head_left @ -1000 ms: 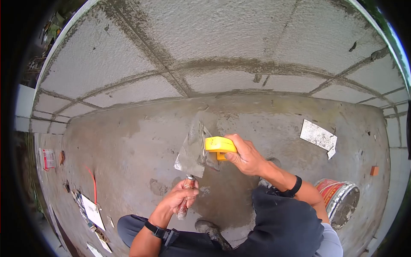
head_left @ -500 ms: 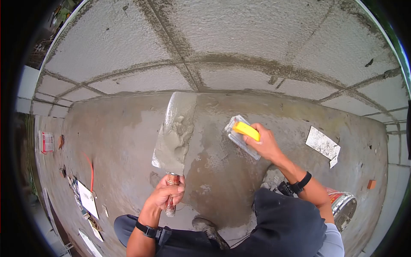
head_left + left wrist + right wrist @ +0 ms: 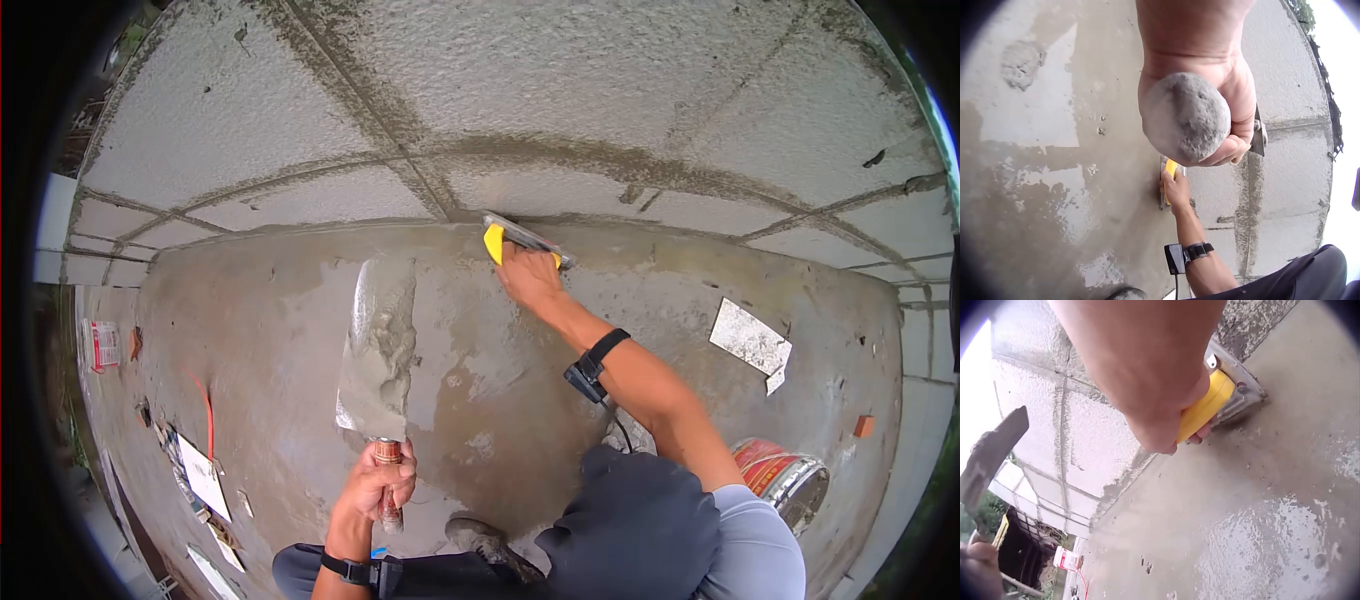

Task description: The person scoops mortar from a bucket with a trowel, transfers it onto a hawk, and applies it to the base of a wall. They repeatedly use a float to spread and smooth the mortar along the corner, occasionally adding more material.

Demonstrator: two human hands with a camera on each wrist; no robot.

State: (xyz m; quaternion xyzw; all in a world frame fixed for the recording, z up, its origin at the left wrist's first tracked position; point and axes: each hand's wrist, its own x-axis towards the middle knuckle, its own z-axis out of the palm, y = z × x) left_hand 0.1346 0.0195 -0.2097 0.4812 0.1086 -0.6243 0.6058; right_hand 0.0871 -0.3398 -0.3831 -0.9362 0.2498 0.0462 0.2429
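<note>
In the head view my left hand (image 3: 375, 485) grips the handle of a broad bricklaying trowel (image 3: 358, 350), whose blade carries a long heap of wet mortar (image 3: 388, 350). The rounded, mortar-caked butt of that handle (image 3: 1188, 119) fills the middle of the left wrist view. My right hand (image 3: 530, 275) is wrapped round the yellow handle (image 3: 1210, 406) of a finishing trowel. This trowel's metal blade (image 3: 525, 236) lies along the corner where the block wall (image 3: 550, 190) meets the floor. In the right wrist view, the forearm hides part of the blade.
Wet cement patches cover the floor (image 3: 300, 300). At right are a mortar-spotted white board (image 3: 750, 335), a brick piece (image 3: 863, 427) and a red-labelled bucket (image 3: 775, 470). A smaller bucket (image 3: 103, 345), a red strip (image 3: 209, 420) and scraps lie at left.
The finishing trowel has left the bricklaying trowel's blade, swung right, then gone forward to the wall's foot. The bricklaying trowel has shifted left, its mortar now facing up.
</note>
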